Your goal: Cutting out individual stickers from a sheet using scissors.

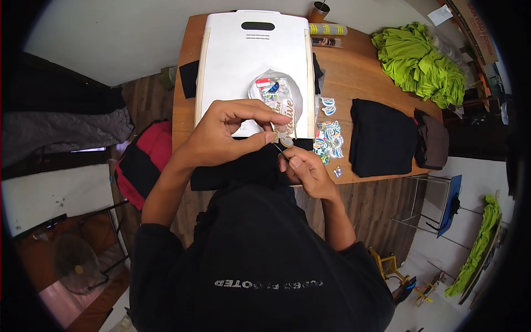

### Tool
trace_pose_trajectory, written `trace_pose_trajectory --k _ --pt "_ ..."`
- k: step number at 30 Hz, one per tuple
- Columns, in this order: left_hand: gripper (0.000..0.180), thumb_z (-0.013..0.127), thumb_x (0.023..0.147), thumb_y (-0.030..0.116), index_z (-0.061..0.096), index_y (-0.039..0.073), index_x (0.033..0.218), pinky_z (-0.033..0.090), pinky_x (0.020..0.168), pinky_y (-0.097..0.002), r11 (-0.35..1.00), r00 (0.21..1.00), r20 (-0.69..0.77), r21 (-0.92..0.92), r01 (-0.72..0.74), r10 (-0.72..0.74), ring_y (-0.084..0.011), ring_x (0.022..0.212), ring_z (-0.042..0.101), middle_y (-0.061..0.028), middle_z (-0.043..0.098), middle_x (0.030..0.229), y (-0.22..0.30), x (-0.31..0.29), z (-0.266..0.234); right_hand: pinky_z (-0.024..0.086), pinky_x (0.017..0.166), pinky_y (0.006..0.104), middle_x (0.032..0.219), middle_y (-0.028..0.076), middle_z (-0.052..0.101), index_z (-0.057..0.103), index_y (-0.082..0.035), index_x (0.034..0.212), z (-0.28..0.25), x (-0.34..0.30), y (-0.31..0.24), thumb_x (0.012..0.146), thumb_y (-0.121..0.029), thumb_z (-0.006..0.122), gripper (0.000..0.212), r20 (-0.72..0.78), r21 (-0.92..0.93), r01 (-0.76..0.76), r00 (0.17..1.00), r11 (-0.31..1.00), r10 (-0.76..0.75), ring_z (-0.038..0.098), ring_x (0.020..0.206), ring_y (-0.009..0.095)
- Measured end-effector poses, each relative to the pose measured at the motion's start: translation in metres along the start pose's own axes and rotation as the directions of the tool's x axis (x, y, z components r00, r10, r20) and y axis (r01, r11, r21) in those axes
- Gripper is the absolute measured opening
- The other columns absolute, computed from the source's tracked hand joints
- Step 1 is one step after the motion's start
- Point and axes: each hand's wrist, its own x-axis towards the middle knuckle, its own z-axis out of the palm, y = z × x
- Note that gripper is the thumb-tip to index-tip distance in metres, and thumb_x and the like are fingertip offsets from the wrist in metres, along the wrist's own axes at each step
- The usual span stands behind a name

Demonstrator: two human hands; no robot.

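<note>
Over the front edge of the table, my left hand (229, 130) is closed, its thumb and fingers pinching a piece with gold-brown lettering (287, 119). Just below, my right hand (307, 171) grips a thin dark tool (280, 149) whose tip reaches the lower end of that piece. The tool's exact kind cannot be made out. Behind the fingers, a round, whitish, see-through container (297, 88) holds colourful printed pieces. It sits on a large white machine (227, 61) with a dark handle slot. Dark fabric (221, 176) lies under my hands.
Several cut-out stickers (330, 141) lie right of the machine. A folded black cloth stack (381, 138) and a lime-green fabric heap (423, 63) are farther right on the wooden table (354, 72). A dark cup (319, 11) stands at the back; a red-and-black bundle (146, 166) sits left.
</note>
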Motion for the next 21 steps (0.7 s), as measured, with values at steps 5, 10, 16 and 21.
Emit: trace_pose_trajectory --k 5,10,16,21 --pt "0.031 0.066 0.08 -0.009 0.068 -0.004 0.111 0.051 0.089 -0.0278 1.0 1.0 0.018 0.009 0.019 -0.019 -0.0181 0.099 0.065 -0.0157 0.068 0.105 -0.0014 0.0006 -0.0018 0.03 0.05 0.0233 0.066 0.0 0.046 0.056 0.001 0.094 -0.0007 -0.0008 0.0013 0.104 -0.027 0.04 0.033 -0.003 0.004 -0.026 1.0 1.0 0.026 0.036 0.053 0.006" --pt "0.03 0.066 0.083 -0.004 0.069 -0.001 0.113 0.05 0.088 -0.028 0.998 0.996 0.065 0.025 0.056 -0.057 -0.0158 0.095 0.064 -0.0133 0.069 0.104 -0.0045 0.0014 -0.0014 0.029 0.05 0.0233 0.06 -0.001 0.042 0.056 0.001 0.092 0.0 -0.0015 0.0007 0.104 -0.027 0.04 0.034 -0.023 0.019 0.068 0.997 0.997 -0.068 0.035 0.052 0.006" --pt "0.03 0.066 0.083 -0.003 0.069 0.0 0.112 0.05 0.088 -0.0282 0.998 0.995 0.075 0.013 0.061 -0.062 -0.0155 0.095 0.064 -0.0132 0.07 0.104 -0.0062 0.0019 -0.0013 0.029 0.05 0.0233 0.06 -0.001 0.042 0.056 0.001 0.092 -0.0035 -0.0012 -0.0006 0.104 -0.026 0.041 0.033 -0.006 0.016 0.058 0.998 0.998 -0.058 0.035 0.052 0.005" --pt "0.03 0.066 0.083 -0.003 0.069 0.001 0.112 0.05 0.088 -0.0285 1.0 0.999 0.046 0.026 0.003 -0.004 -0.0154 0.095 0.064 -0.0125 0.07 0.103 -0.006 0.002 -0.0017 0.028 0.05 0.0226 0.062 -0.002 0.042 0.056 0.0 0.092 -0.0048 -0.001 -0.0018 0.103 -0.023 0.043 0.03 -0.009 -0.053 -0.002 1.0 0.999 0.001 0.034 0.054 0.005"
